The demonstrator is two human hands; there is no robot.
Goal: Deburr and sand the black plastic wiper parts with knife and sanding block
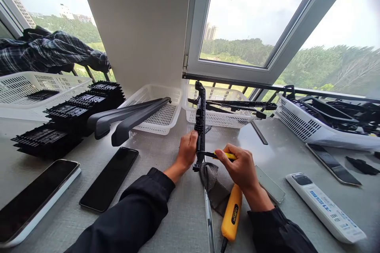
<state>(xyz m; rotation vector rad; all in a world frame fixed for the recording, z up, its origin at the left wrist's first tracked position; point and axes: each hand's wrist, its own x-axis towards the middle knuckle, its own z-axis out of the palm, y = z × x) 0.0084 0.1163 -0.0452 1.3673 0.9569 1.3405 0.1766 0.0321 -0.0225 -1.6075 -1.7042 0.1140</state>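
Note:
My left hand (187, 151) is closed around the lower part of a long black plastic strip (201, 114), which stands nearly upright in front of me. In my right hand (240, 166) is a yellow-handled utility knife (230, 156); its dark front end points left and meets the strip near its lower end. Below the strip lies a grey cloth (218, 189). A yellow corded tool (232, 213) rests on the table just under my right wrist.
White baskets (160, 128) line the window side, holding long black parts. Left are stacked black plastic panels (71, 110) and two phones, one black (109, 180). At right lie a white remote control (325, 207), another phone (334, 164) and a black scrap (362, 165).

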